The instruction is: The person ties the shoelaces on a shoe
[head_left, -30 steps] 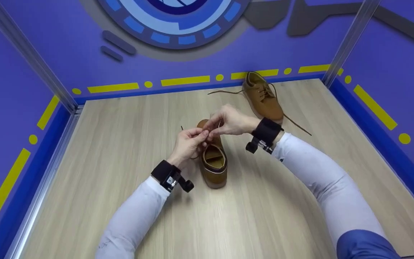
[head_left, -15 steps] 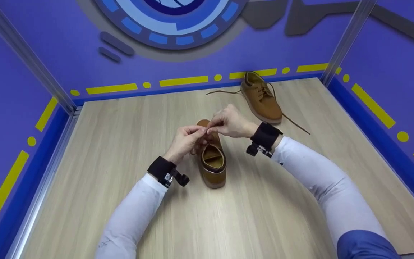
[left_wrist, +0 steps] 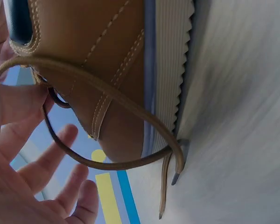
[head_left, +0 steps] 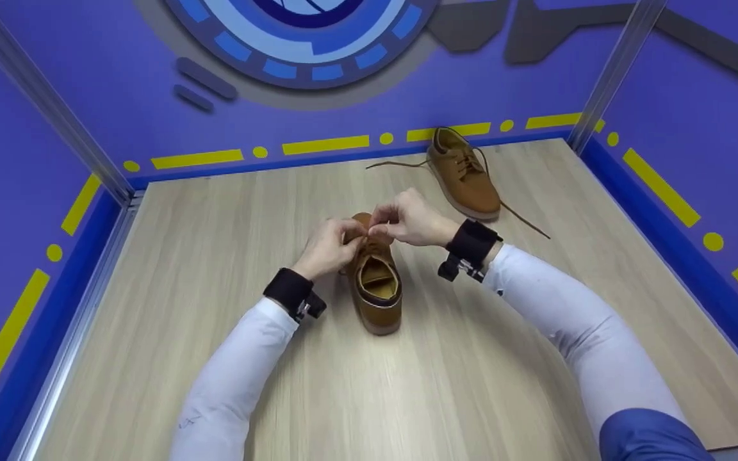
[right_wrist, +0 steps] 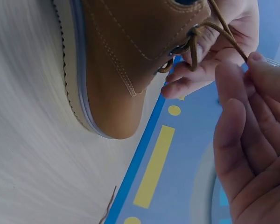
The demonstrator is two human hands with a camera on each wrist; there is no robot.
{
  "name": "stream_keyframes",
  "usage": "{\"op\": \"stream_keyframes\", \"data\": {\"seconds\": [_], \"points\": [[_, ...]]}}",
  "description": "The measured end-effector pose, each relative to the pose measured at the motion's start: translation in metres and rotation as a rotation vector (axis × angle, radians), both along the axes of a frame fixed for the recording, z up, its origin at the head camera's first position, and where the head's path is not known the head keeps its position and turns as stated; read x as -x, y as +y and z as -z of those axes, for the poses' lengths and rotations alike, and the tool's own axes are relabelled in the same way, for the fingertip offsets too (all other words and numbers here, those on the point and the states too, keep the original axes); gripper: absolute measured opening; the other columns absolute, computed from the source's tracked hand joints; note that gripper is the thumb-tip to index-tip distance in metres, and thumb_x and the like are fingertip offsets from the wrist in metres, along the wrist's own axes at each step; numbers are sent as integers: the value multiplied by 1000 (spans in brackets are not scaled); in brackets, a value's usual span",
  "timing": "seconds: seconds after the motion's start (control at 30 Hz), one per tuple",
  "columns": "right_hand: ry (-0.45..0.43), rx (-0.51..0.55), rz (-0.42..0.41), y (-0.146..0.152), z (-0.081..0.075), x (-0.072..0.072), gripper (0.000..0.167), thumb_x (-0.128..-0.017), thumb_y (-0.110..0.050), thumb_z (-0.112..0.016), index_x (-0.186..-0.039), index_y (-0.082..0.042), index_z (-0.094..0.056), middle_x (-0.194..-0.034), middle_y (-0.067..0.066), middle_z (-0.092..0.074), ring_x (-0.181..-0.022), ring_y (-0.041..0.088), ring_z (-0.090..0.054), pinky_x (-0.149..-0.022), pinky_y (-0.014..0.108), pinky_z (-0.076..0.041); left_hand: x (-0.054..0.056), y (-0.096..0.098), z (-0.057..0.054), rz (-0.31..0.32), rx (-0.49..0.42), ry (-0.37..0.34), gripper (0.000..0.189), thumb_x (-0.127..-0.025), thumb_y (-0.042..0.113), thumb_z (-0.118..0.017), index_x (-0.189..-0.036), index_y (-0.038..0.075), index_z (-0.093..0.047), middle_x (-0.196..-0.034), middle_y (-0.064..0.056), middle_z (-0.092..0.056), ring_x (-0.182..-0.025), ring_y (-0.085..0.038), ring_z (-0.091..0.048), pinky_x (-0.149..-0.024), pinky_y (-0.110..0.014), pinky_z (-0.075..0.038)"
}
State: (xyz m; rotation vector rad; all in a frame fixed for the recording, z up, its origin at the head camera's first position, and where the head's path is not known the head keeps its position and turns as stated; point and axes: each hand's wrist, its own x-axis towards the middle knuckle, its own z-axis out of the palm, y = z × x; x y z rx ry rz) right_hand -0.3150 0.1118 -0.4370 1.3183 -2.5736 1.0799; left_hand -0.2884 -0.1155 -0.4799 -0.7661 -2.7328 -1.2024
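A brown lace-up shoe [head_left: 380, 317] stands upright on the table, toe pointing away from me. My right hand [head_left: 415, 219] is over its front and pinches the shoelace [right_wrist: 230, 38] between thumb and forefinger, drawing a strand taut. From the left side my left hand [head_left: 327, 248] pinches lace close to the eyelets, its other fingers loosely spread. In the left wrist view a loop of brown lace [left_wrist: 114, 88] hangs along the shoe's side, and two tipped ends lie near the sole. The exact crossing of the strands is partly hidden by the fingers.
A second brown shoe [head_left: 465, 182] sits at the back right against the wall, its lace ends [head_left: 526, 219] trailing to both sides. Blue panels [head_left: 279, 121] with yellow marks enclose the wooden tabletop [head_left: 407, 397] at the back and sides.
My left hand has moved slightly forward and turned over the laces, uncovering more of the shoe's opening. The right hand has shifted slightly and keeps its pinch. The shoes stay in place.
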Motion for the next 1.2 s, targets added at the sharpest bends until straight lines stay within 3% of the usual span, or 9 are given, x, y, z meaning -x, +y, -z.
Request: {"op": "stream_keyframes", "data": {"seconds": [0.1,0.33,0.43,0.5,0.7,0.9,1.03,1.2], "points": [[-61,-4,41,-1,4,-1,11,-95,-16,-79,-87,-9,-80,-72,6,-76,-60,12,-66,-56,19,-46,-3,-1,-2,-20,-56,-29,15,-96,10,-69,-106,9,-81,-99,-5,-80,-88,-19,-70,-78,-32,-54],[-341,25,46,-7,10,-4,16,-99,-12,-73,-87,-1,-74,-75,14,-77,-59,31,-73,-46,19,-48,-6,-2,-5,-30,-114,-13,12,-98,8,-70,-103,6,-80,-95,-7,-80,-83,-17,-70,-76,-30,-54],[-440,63,46,-9,11,-5,15,-98,-10,-72,-88,1,-74,-76,18,-77,-59,29,-73,-47,21,-50,-8,-3,-6,-43,-108,-14,12,-97,9,-71,-104,6,-80,-95,-6,-80,-82,-17,-70,-75,-30,-55],[-475,85,49,-9,11,-6,13,-98,-8,-73,-87,0,-74,-77,19,-77,-59,21,-72,-48,22,-53,-11,-5,-8,-51,-88,-10,13,-98,12,-71,-103,7,-81,-93,-5,-80,-80,-15,-69,-72,-28,-54],[-508,123,51,-9,11,-5,11,-95,-6,-74,-86,0,-74,-78,19,-77,-60,21,-73,-49,26,-55,-20,-13,-19,-61,-23,14,23,-101,26,-68,-88,11,-80,-67,7,-63,-57,-7,-53,-51,-23,-39],[-507,137,32,-8,11,-6,12,-95,-6,-74,-86,2,-74,-80,21,-78,-58,18,-71,-48,25,-54,-34,-20,-33,-92,-7,47,42,-103,33,-67,-64,16,-65,-53,12,-41,-48,-5,-37,-47,-23,-23],[-512,140,30,-9,11,-6,14,-96,-8,-74,-87,2,-74,-80,22,-77,-58,16,-70,-47,21,-50,-49,-21,-43,-73,-43,31,45,-102,33,-68,-60,19,-62,-52,12,-38,-47,-5,-35,-46,-23,-21],[-533,157,30,-10,13,-5,14,-97,-8,-75,-88,2,-74,-78,22,-76,-58,17,-70,-47,20,-47,-72,-16,-54,15,-108,-34,40,-103,30,-67,-65,15,-69,-53,12,-44,-46,-3,-38,-45,-22,-25]]}}
